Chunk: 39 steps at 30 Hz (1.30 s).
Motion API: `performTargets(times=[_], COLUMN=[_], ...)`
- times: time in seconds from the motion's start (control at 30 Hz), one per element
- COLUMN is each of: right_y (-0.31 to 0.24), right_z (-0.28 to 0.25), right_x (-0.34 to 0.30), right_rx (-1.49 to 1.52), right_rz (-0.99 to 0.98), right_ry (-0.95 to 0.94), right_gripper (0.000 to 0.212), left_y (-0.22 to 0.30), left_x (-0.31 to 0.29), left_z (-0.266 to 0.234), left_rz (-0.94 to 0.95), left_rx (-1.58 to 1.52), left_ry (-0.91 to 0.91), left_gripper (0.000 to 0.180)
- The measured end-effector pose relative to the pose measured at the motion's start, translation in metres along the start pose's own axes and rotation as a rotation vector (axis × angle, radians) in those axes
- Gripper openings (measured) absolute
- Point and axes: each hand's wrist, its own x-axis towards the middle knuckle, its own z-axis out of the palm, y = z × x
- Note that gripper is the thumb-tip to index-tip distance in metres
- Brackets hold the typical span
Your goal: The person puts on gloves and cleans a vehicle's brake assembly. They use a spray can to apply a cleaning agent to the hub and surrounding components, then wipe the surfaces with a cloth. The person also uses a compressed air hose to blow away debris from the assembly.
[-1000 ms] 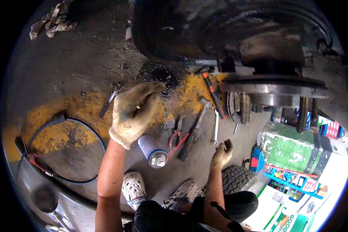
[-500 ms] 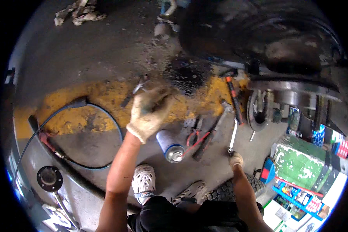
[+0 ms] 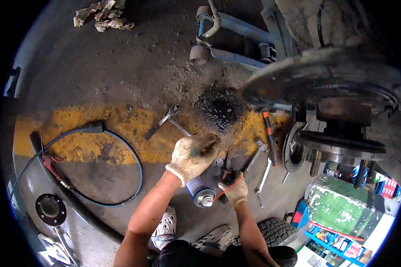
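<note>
Between left hand (image 3: 193,155) and right hand (image 3: 236,192) lies a spray can (image 3: 199,190); their grip I cannot tell.

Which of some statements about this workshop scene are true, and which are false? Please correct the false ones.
1. The person's left hand and right hand both wear cream fabric gloves. True.
2. The pale, blue-rimmed cylindrical spray can has a thin red straw at its nozzle. True.
3. The looped thin dark-blue hose lies on the person's right. False: it lies on the left.
4. The crumpled pale rag-like bundle lies on the yellow painted strip. False: it lies on the dark floor beyond the strip.
5. The green box with chipped paint stands on the right. True.
</note>
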Motion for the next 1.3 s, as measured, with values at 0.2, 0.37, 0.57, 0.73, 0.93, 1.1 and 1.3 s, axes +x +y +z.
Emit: performTargets(times=[0.2,0.37,0.57,0.73,0.93,1.1,1.3], right_y=[0.002,-0.050,-0.149,-0.193,-0.196,-0.221,-0.240], right_z=[-0.097,-0.179,-0.188,-0.181,-0.167,-0.190,-0.182], right_x=[0.003,-0.002,-0.023,-0.033,-0.020,-0.013,-0.002], right_rx=[1.405,1.587,1.567,1.760,1.664,1.795,0.683], right_rz=[0.496,0.334,0.366,0.386,0.617,0.363,0.221], right_ry=[-0.190,-0.017,0.265,0.445,0.763,0.525,0.792], right_gripper=[0.049,0.062,0.062,0.050,0.052,0.053,0.049], left_y=[0.006,0.032,0.061,0.065,0.093,0.094,0.106], left_x=[0.014,0.026,0.030,0.039,0.061,0.060,0.067], left_z=[0.012,0.028,0.023,0.013,-0.026,-0.030,-0.031], left_rz=[0.257,0.258,0.322,0.483,0.064,0.143,-0.003], left_rx=[-0.196,-0.362,-0.717,-0.761,-0.631,-0.738,-0.835], left_ry=[0.061,-0.130,-0.394,-0.311,-0.619,-0.602,-0.682], left_gripper=[0.020,0.026,0.023,0.029,0.034,0.041,0.048])
